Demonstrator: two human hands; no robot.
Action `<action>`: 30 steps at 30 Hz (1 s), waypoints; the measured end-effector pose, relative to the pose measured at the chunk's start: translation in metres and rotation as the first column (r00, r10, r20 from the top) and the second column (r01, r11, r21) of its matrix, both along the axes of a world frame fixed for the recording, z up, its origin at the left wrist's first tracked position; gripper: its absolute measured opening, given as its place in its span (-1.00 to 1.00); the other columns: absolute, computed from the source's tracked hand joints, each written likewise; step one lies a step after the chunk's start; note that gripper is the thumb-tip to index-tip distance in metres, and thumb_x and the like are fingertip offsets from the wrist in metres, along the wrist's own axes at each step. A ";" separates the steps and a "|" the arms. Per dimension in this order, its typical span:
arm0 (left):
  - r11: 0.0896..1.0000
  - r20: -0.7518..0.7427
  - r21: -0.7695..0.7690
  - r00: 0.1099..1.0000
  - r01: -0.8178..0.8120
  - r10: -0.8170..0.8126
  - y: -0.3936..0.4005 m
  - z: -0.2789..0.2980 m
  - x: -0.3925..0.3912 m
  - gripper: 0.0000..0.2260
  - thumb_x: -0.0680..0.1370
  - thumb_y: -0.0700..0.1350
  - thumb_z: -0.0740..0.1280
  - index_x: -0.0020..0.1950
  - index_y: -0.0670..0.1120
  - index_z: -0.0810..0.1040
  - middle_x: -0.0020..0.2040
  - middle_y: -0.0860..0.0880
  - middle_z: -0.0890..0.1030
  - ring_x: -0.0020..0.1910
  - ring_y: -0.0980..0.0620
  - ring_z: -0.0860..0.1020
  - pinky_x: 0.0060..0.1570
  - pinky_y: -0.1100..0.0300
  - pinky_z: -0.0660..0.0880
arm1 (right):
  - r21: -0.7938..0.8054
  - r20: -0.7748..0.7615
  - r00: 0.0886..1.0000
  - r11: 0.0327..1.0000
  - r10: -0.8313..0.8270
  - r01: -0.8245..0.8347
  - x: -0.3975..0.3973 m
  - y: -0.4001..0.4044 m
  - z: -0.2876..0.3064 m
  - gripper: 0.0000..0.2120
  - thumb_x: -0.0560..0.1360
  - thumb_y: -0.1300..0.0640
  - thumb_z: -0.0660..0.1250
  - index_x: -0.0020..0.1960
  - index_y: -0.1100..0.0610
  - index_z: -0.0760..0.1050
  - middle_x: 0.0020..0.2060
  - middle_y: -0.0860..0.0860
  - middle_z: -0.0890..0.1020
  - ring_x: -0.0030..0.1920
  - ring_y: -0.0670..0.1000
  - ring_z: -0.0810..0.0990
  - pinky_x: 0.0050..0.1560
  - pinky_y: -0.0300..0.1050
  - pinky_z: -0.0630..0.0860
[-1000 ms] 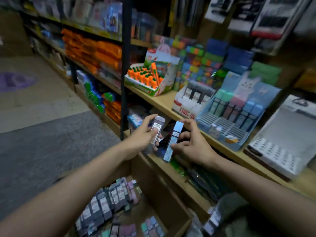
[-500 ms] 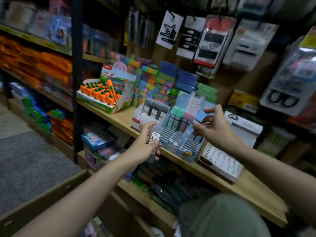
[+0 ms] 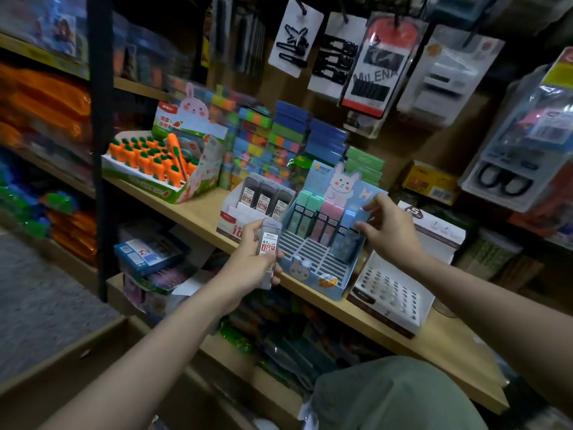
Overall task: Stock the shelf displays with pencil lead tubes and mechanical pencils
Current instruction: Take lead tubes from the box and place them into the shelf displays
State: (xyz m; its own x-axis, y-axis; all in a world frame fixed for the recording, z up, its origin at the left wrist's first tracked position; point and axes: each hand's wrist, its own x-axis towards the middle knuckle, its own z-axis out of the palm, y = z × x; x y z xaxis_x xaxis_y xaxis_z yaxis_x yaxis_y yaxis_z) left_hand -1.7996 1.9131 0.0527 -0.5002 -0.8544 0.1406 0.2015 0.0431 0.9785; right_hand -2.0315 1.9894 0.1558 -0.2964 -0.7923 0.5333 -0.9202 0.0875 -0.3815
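Clear boxy lead tube point(image 3: 268, 254) gripped by left hand point(image 3: 248, 265); right hand point(image 3: 386, 231) pinches a blue tube point(image 3: 352, 217).

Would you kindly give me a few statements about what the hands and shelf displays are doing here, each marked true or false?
1. The left hand holds a grey lead tube with a white label. True.
2. The right hand rests on the carrot display. False: it is at the blue bunny display, fingers on a blue tube in the back row.
3. The blue bunny display's front slots are all full. False: only the back row holds tubes; the front grid is empty.
4. The white box left of the bunny display holds dark grey tubes. True.
5. The white holed tray sits right of the bunny display. True.
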 end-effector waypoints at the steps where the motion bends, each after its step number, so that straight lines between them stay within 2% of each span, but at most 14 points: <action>1: 1.000 0.002 -0.002 1.000 0.001 -0.001 0.000 0.001 0.001 -0.49 0.61 -0.30 0.20 0.32 0.26 0.17 -0.01 -0.14 0.58 -0.29 0.08 0.61 -0.31 0.19 0.56 | 0.003 0.006 1.000 1.000 -0.001 0.001 0.000 -0.003 -0.003 -0.74 0.47 0.19 0.46 0.00 0.01 0.40 -0.16 -0.09 0.53 -0.19 -0.23 0.52 -0.34 -0.42 0.36; 3: 1.000 0.005 0.000 1.000 0.006 -0.006 0.002 0.001 0.003 -0.45 0.61 -0.30 0.20 0.37 0.29 0.14 0.01 -0.15 0.57 -0.26 0.05 0.60 -0.29 0.17 0.57 | 0.018 0.015 1.000 1.000 -0.001 0.001 -0.001 -0.006 -0.007 -0.75 0.47 0.19 0.46 -0.01 0.01 0.39 -0.14 -0.06 0.54 -0.18 -0.20 0.53 -0.35 -0.42 0.36; 5: 1.000 0.006 -0.003 1.000 0.013 -0.013 0.005 0.002 0.003 -0.39 0.62 -0.30 0.20 0.41 0.34 0.11 0.02 -0.17 0.57 -0.24 0.02 0.58 -0.27 0.16 0.56 | 0.039 0.018 1.000 0.999 -0.002 0.002 -0.003 -0.009 -0.011 -0.75 0.47 0.19 0.46 -0.02 0.01 0.39 -0.14 -0.04 0.54 -0.16 -0.09 0.56 -0.33 -0.37 0.38; 11: 1.000 0.019 -0.021 1.000 0.018 -0.017 0.009 0.002 0.003 -0.41 0.62 -0.30 0.19 0.40 0.33 0.14 0.06 -0.17 0.56 -0.18 0.00 0.58 -0.22 0.15 0.59 | 0.025 0.016 1.000 1.000 -0.018 0.018 0.000 -0.015 -0.023 -0.76 0.46 0.18 0.47 -0.02 0.04 0.42 -0.11 -0.09 0.52 -0.08 0.01 0.58 -0.20 -0.19 0.47; 15: 1.000 -0.001 -0.014 1.000 0.015 -0.015 0.010 0.003 0.002 -0.41 0.62 -0.29 0.19 0.36 0.36 0.10 0.06 -0.16 0.56 -0.17 0.00 0.59 -0.23 0.16 0.58 | 0.009 -0.044 0.998 0.999 -0.049 0.049 0.007 -0.019 -0.026 -0.77 0.45 0.19 0.48 0.01 0.11 0.46 0.01 0.06 0.55 -0.03 0.12 0.57 0.00 0.12 0.56; 17: 1.000 -0.008 -0.002 1.000 0.007 -0.007 0.010 0.003 0.002 -0.45 0.63 -0.28 0.19 0.34 0.31 0.09 0.05 -0.14 0.57 -0.17 0.01 0.59 -0.25 0.19 0.57 | 0.016 -0.057 0.997 0.998 -0.061 0.062 0.009 -0.021 -0.026 -0.76 0.45 0.19 0.47 0.05 0.14 0.48 0.04 0.10 0.55 -0.04 0.15 0.58 0.02 0.18 0.56; 19: 1.000 -0.002 0.004 1.000 -0.009 0.009 0.012 0.004 0.002 -0.58 0.63 -0.28 0.19 0.36 0.12 0.17 0.05 -0.12 0.57 -0.16 0.04 0.59 -0.25 0.22 0.58 | 0.027 -0.084 0.993 0.996 -0.077 0.080 0.011 -0.021 -0.025 -0.75 0.46 0.18 0.47 0.08 0.15 0.49 0.06 0.11 0.56 -0.02 0.15 0.58 0.04 0.16 0.55; 21: 1.000 0.016 0.012 1.000 -0.027 0.027 0.014 0.003 0.002 -0.70 0.64 -0.27 0.19 0.34 -0.05 0.28 0.05 -0.10 0.57 -0.13 0.05 0.60 -0.22 0.21 0.60 | 0.044 -0.174 0.980 0.993 -0.097 0.106 0.012 -0.018 -0.022 -0.75 0.47 0.15 0.46 0.11 0.15 0.51 0.06 0.10 0.57 0.02 0.12 0.56 0.05 0.07 0.53; 23: 0.999 0.016 0.020 0.999 -0.036 0.036 0.015 0.003 0.003 -0.76 0.63 -0.25 0.21 0.29 -0.09 0.38 0.02 -0.05 0.61 -0.08 0.05 0.61 -0.14 0.18 0.62 | 0.050 -0.265 0.959 0.991 -0.103 0.121 0.014 -0.014 -0.017 -0.75 0.49 0.13 0.42 0.14 0.14 0.52 0.09 0.09 0.54 0.02 0.11 0.55 0.01 0.00 0.51; 25: 0.999 0.037 -0.014 0.998 -0.048 0.049 0.014 0.005 0.006 -0.83 0.63 -0.21 0.24 0.21 -0.05 0.46 -0.01 0.03 0.67 -0.03 0.05 0.63 -0.10 0.18 0.59 | 0.010 -0.280 0.957 0.997 -0.072 0.078 0.021 -0.010 -0.011 -0.74 0.52 0.12 0.38 0.19 0.13 0.53 0.13 0.06 0.49 -0.02 0.07 0.56 -0.02 -0.05 0.53; 28: 0.997 0.028 -0.055 0.998 -0.049 0.051 0.010 0.008 0.009 -0.86 0.63 -0.18 0.26 0.10 0.06 0.50 -0.03 0.09 0.69 0.00 0.10 0.63 -0.12 0.23 0.54 | 0.026 -0.141 0.982 0.992 0.125 -0.123 0.049 -0.011 -0.003 -0.78 0.54 0.07 0.36 0.18 0.05 0.54 0.00 -0.10 0.54 -0.13 -0.15 0.57 -0.11 -0.38 0.48; 30: 0.997 0.015 -0.068 0.999 -0.036 0.037 0.008 0.010 0.011 -0.83 0.63 -0.18 0.26 0.08 0.10 0.51 -0.06 0.11 0.70 -0.02 0.14 0.64 -0.16 0.27 0.53 | 0.118 0.019 0.956 0.949 0.293 -0.293 0.075 -0.016 -0.002 -0.76 0.53 0.02 0.37 0.19 -0.01 0.52 -0.08 -0.21 0.59 -0.11 -0.24 0.59 -0.11 -0.42 0.52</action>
State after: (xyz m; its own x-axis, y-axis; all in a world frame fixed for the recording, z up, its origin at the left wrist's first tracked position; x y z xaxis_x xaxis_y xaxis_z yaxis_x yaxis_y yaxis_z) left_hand -1.7891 1.9213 0.0623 -0.4713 -0.8610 0.1913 0.1828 0.1169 0.9762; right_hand -1.9566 1.9734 0.1538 -0.0422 -0.9017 0.4303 -0.9117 -0.1414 -0.3857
